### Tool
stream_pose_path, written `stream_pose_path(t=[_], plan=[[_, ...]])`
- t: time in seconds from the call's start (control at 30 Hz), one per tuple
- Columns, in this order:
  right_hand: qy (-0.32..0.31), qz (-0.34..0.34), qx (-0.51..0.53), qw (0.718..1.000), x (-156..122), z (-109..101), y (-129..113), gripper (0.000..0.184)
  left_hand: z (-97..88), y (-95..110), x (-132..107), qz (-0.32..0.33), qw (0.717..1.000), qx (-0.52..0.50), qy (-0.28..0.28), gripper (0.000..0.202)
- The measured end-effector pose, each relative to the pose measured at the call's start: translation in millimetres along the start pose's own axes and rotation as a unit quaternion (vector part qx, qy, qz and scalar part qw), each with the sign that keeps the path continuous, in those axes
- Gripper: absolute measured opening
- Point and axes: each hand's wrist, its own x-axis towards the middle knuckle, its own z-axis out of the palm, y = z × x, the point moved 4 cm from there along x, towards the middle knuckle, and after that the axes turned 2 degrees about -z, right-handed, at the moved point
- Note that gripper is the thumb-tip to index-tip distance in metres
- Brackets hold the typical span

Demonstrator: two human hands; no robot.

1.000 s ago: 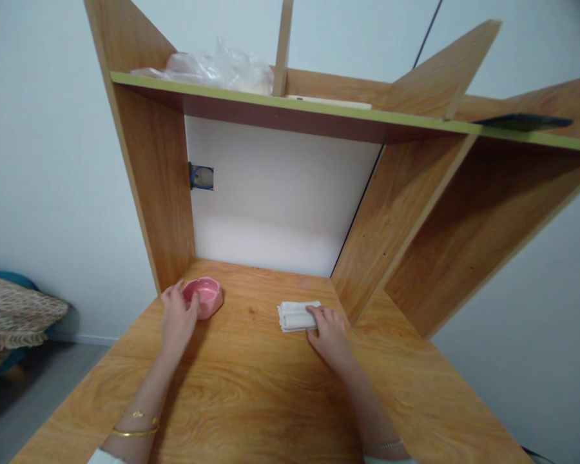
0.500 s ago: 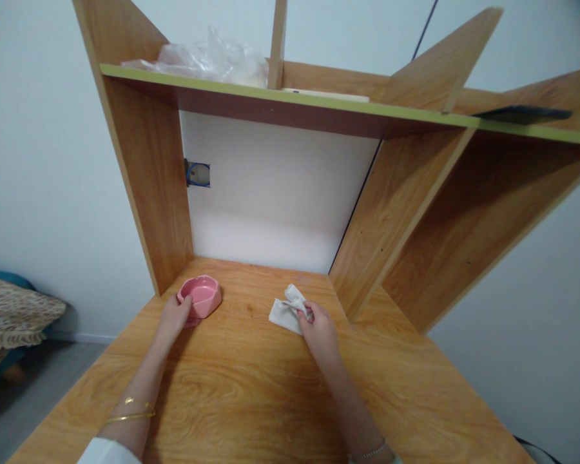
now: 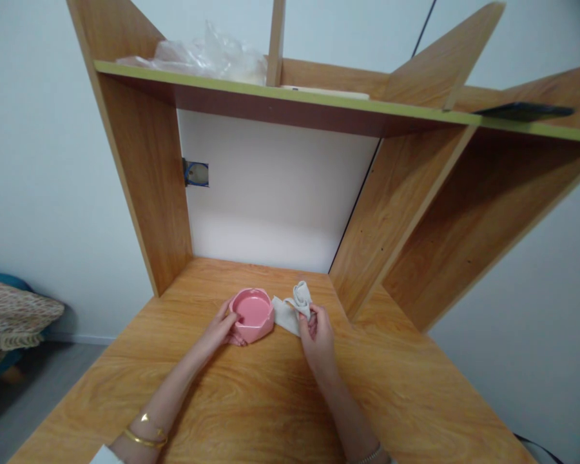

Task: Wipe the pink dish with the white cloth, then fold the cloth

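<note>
A pink faceted dish, which looks like an ashtray (image 3: 254, 316), is gripped at its left side by my left hand (image 3: 225, 325), thumb over the rim and fingers beneath. It is tipped a little, with its hollow facing me. In my right hand (image 3: 318, 332) a whitish cloth (image 3: 299, 301) is pinched and bunched between thumb and fingers. One flap of the cloth hangs to the left, close beside the dish's right edge; whether they touch I cannot tell. Both hands are over the wooden desk top (image 3: 251, 393).
Above the desk runs a shelf with a green edge (image 3: 328, 101), bearing a clear plastic bag (image 3: 207, 61) and a dark flat object (image 3: 524, 112). Upright wooden panels (image 3: 140, 174) stand left and right. An uncovered wall socket box (image 3: 196, 174) shows at the back. A patterned cover (image 3: 17, 316) lies at far left.
My left hand has brought the pink ashtray rightward, close to the cloth. My right hand has stayed near its place, with the cloth gathered and lifted somewhat more.
</note>
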Motion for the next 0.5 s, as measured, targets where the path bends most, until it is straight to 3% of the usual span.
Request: stream_pose_path(t=[0.13, 0.27, 0.37, 0.5], plan=[[-0.083, -0.070, 0.000, 0.994, -6.0, 10.1, -21.0, 0.018, 8.4, -5.4, -4.0, 0.087, 0.992, 0.091, -0.007, 0.053], [-0.140, -0.114, -0.025, 0.983, -12.3, 18.9, -32.5, 0.019, 7.5, 0.1, -8.3, 0.207, 0.964, 0.158, 0.046, 0.048], [-0.142, -0.115, -0.020, 0.983, -15.0, 23.0, -30.7, 0.018, 9.3, 7.5, -13.8, 0.272, 0.936, 0.210, 0.076, 0.049], [-0.073, -0.022, 0.001, 0.997, -15.6, 28.2, -12.3, 0.019, 14.7, 13.7, -22.8, 0.297, 0.910, 0.278, 0.082, 0.051]])
